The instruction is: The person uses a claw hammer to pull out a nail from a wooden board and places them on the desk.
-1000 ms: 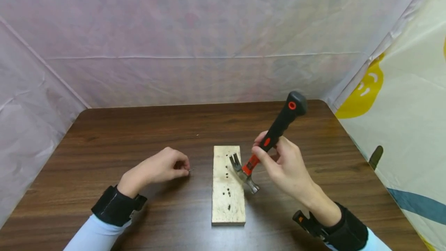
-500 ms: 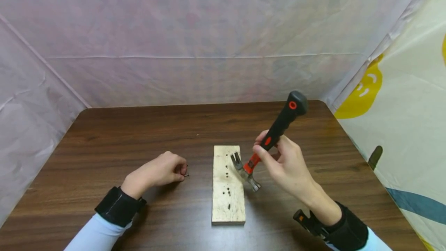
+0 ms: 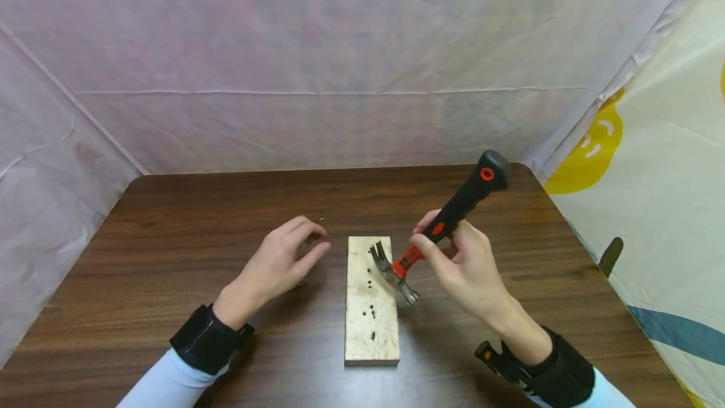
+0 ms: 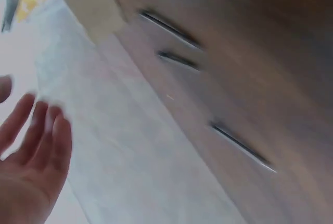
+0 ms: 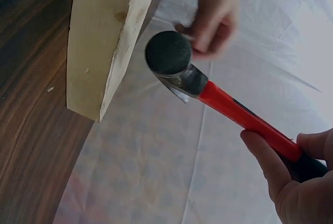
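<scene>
My right hand (image 3: 467, 269) grips a claw hammer (image 3: 453, 213) with a black and red handle. The hammer's metal head is held above the right edge of a pale wooden board (image 3: 362, 345) that has several dark spots down its middle. Left of the board, my left hand (image 3: 277, 263) is raised over the table with loosely bent fingers and nothing visible in them. Three nails lie on the tabletop in the left wrist view: a long nail (image 4: 171, 28), a shorter nail (image 4: 178, 61) and another long nail (image 4: 242, 147). From the head view, my left hand mostly hides them.
The dark wooden table (image 3: 198, 219) ends at a pale cloth wall (image 3: 340, 131) behind and at a printed cloth (image 3: 668, 238) on the right. A tiny light speck (image 3: 321, 219) lies beyond the board.
My left hand has let go of the nail it was pinching near the table, lifted and moved forward and right, its fingers loosening. The hammer has shifted only slightly.
</scene>
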Tool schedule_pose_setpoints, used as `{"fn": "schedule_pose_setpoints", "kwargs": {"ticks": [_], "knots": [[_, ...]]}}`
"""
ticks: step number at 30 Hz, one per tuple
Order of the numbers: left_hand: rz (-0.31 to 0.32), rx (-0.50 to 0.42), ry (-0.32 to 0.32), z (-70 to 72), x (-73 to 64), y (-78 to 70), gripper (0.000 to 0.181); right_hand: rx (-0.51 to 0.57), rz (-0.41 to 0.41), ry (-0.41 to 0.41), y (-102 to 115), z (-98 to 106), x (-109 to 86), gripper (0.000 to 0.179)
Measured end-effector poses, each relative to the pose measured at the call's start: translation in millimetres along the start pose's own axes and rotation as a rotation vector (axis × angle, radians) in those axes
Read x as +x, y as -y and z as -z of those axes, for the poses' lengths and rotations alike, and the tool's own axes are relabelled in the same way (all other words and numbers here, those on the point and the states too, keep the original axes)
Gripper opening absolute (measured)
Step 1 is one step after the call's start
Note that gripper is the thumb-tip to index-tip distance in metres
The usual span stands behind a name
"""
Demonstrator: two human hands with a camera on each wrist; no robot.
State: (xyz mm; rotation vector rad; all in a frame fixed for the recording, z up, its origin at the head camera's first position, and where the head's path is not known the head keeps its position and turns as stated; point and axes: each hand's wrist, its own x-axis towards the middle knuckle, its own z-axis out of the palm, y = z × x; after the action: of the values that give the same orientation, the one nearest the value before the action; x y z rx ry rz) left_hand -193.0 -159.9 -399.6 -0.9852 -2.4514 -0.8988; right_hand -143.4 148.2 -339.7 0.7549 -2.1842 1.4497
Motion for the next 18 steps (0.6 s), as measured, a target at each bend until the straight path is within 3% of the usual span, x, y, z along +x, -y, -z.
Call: {"fn": "schedule_pose_setpoints", "kwargs": {"ticks": [2, 4, 11, 18], "knots": [[-0.061, -0.020, -0.076, -2.8, 7.3, -10.4, 0.020, 0.017, 0.004, -0.010, 0, -1, 0.4, 0.022], [-0.117, -0.031, -0.113, -6.6, 14.4, -20.1, 0.025, 0.048, 0.018, -0.024, 0, -2, 1.5, 0.022], [-0.268, -0.045, -0.116, -28.8, 31.2, -43.7, 0.039, 0.152, 0.042, -0.059, 0, -10, 4.6, 0.023], [-0.346, 0.010, -0.138, -39.7, 41.3, -60.8, 0.045, 0.160, 0.029, -0.070, 3, -15, 8.0, 0.025]]}}
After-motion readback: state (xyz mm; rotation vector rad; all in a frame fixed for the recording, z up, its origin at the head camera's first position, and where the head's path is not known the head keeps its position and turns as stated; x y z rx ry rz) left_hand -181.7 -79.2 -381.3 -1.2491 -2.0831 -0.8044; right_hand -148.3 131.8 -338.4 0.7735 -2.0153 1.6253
